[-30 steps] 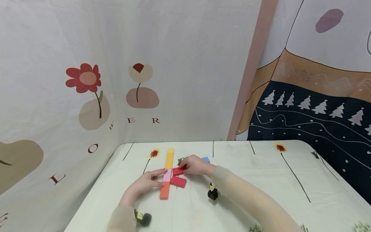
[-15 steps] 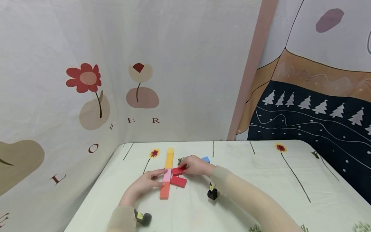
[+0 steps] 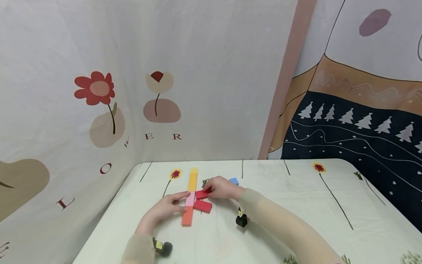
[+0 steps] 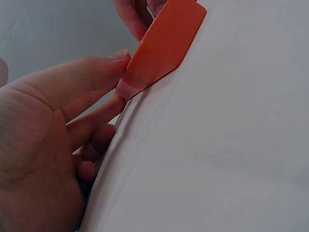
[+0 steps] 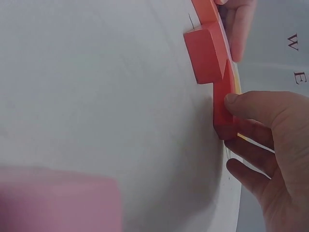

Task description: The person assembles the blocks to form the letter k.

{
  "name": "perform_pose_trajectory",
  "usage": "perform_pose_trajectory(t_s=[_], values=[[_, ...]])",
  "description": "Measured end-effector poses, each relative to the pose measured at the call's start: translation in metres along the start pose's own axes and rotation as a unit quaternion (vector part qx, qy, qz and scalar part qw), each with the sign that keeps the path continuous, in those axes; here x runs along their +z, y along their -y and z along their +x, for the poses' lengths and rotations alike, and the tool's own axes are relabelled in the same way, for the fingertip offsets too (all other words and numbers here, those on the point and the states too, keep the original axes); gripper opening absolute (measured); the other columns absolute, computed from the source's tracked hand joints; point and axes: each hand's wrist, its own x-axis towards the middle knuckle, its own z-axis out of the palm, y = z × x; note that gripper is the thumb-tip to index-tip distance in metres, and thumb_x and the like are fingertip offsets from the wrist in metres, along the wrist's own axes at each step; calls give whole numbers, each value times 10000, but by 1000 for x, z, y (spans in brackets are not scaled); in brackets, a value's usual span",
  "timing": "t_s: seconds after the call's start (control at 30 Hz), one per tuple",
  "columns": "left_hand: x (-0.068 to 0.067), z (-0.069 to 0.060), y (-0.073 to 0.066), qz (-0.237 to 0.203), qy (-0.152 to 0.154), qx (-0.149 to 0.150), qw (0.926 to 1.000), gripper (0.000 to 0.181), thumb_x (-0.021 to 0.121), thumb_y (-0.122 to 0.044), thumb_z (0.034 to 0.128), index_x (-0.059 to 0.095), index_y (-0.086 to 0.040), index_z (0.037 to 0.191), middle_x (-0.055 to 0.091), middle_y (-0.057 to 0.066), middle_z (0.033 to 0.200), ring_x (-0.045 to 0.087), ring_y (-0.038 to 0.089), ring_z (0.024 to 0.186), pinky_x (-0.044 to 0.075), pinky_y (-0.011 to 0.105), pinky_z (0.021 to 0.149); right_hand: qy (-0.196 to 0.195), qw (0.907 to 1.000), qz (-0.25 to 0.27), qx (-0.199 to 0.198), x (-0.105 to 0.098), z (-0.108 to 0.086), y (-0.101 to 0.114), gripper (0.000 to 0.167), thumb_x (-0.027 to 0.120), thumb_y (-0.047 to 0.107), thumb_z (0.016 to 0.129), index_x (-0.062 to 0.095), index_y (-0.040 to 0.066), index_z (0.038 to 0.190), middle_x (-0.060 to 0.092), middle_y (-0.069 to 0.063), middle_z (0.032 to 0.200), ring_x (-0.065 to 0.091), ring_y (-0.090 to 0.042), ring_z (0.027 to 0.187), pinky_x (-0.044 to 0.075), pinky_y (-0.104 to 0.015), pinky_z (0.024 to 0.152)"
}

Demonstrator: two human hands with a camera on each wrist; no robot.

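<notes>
Two bare hands in beige sleeves work at a row of coloured blocks on a white table [image 3: 296, 201], left of centre in the lower half of the head view. The row runs from top to bottom: one yellow strip [image 3: 192, 182], one pink block [image 3: 190, 198] and one orange block [image 3: 187, 217], end to end. The strip's far end is paler; whether that is a second block I cannot tell. Two red blocks lie on the row's right side: an upper red block [image 3: 202, 194] beside the pink one, and a lower red block [image 3: 202, 206], slanted down to the right. One blue block [image 3: 234, 181] shows partly behind the right hand [image 3: 222, 187].

The right hand pinches the outer end of the upper red block between thumb and fingers. The left hand [image 3: 165, 209] has thumb and forefinger stretched out and parted, their tips at the row's left edge around the pink block.

A blurred pink shape [image 5: 58, 203] fills the right wrist view's lower left corner; I cannot tell what it is. Two printed flowers, one upper left [image 3: 176, 174] and one upper right [image 3: 319, 168], decorate the table.
</notes>
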Motion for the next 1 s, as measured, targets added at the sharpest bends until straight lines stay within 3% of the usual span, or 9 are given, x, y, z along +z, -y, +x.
perform_pose_trajectory(t_s=[0.3,0.7,1.0], values=[[1,0,-1,34,14,-35,10000,592,806,-338,777,600,-337,1332,489,34,1445,356,348,1364,267,666,1048,-229,9990,-253,-295,-18,-13,3,204,706,125,870,749,165,1066,676,78,1025,604,-120,980,494,-263,862],[-1,-1,-1,60,-21,-54,10000,598,809,-331,774,597,-346,1333,482,31,1450,352,335,1364,281,652,1050,-225,9974,-285,-615,-40,-55,-4,236,732,126,869,728,94,1102,684,25,1073,618,-163,994,507,-301,877],[0,-2,-3,156,-47,-117,9998,606,804,-357,773,591,-343,1340,487,33,1445,345,335,1367,266,668,1048,-572,9978,-60,-338,-41,-71,-29,235,718,120,877,720,76,1108,675,-13,1108,629,-204,1019,520,-363,889]])
